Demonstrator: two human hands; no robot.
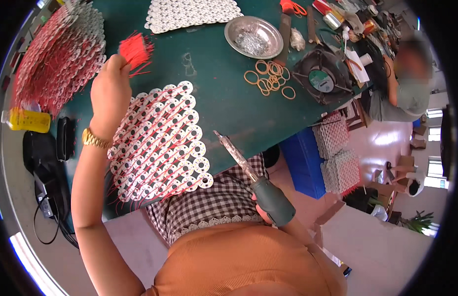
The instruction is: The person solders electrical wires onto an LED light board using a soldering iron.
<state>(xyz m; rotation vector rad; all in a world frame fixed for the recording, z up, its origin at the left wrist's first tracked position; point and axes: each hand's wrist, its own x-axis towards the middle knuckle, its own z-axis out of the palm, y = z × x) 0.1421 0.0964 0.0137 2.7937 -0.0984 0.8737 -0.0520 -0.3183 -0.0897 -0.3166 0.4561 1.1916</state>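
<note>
My left hand (111,91), with a gold watch at the wrist, is closed on a bundle of short red wires (134,51) over the table's left side. Below it lies a panel of round white circuit boards (162,143), joined in rows, with red wires running slantwise across them. At the table's front edge my right hand (262,213) grips a soldering iron (272,200) by its dark green handle. Its tip points up and left, just right of the panel and apart from it. The handle hides most of the right hand's fingers.
Stacked wired panels (66,56) rise at the far left, near a yellow bottle (29,121). Farther back are another white panel (189,15), a metal bowl (253,37), rubber bands (271,79) and a black fan (321,76). A blue crate (303,165) stands right; another person (409,93) sits beyond.
</note>
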